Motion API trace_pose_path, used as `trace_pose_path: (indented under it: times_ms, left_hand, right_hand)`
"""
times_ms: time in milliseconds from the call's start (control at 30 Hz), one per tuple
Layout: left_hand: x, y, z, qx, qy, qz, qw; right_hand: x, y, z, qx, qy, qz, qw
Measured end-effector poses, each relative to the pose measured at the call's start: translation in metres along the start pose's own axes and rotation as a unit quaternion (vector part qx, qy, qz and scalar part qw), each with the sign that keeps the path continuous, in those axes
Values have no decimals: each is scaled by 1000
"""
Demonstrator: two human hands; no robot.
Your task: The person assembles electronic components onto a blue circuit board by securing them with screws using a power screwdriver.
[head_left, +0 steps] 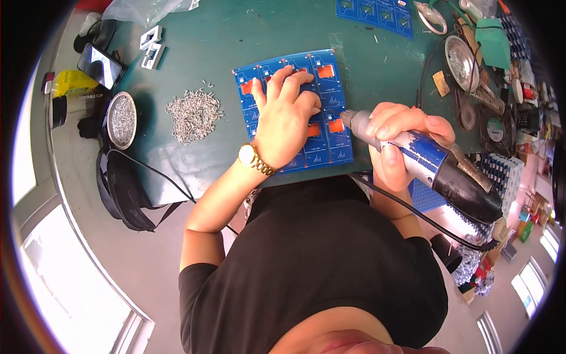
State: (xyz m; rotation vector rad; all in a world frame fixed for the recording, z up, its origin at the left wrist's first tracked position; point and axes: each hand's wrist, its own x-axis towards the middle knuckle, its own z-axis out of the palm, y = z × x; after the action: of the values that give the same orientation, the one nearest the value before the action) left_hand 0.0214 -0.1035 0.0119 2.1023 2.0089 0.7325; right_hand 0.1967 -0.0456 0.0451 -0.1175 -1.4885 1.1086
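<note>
My left hand [282, 115], with a gold watch on the wrist, lies with fingers spread on a blue printed board [298, 160]. Orange-red rectangles are repeated across the board in rows; my hand hides several of them. My right hand [398, 138] is wrapped round the grey front part of a corded electric screwdriver [427, 159] with a worn blue and black body. Its metal tip [348, 118] points left, over the board's right edge; whether it touches cannot be made out. A pile of small silver metal pins [193, 116] lies left of the board.
A round dish of small metal pieces [122, 120] stands at the table's left edge, near a phone [100, 65]. Two white brackets [152, 47] lie behind it. Another blue board [377, 16] is at the back. A metal dish [461, 62] and cables crowd the right side.
</note>
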Motion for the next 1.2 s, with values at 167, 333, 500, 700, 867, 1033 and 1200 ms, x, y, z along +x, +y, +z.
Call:
trace_pose_path:
  times_ms: [167, 333, 500, 700, 867, 1033, 1200]
  left_hand:
    - [-1, 0, 0, 11, 12, 21, 1000]
    - [-3, -3, 1, 35, 19, 69, 997]
    - [3, -6, -3, -38, -4, 24, 999]
    - [2, -10, 0, -48, -10, 6, 999]
    - [4, -9, -2, -46, 2, -1, 999]
    - [3, -12, -20, -16, 11, 17, 1000]
    - [-12, -74, -48, 108, 113, -153, 976]
  right_hand:
    - [-1, 9, 0, 30, -5, -23, 999]
    - [-2, 6, -3, 34, -12, -18, 999]
    - [-4, 6, -4, 53, -10, -4, 999]
    - [-4, 7, -5, 86, -30, 5, 996]
    - [0, 11, 2, 89, -36, 9, 995]
    - [11, 1, 15, 27, -32, 34, 999]
    - [21, 8, 16, -18, -91, 55, 994]
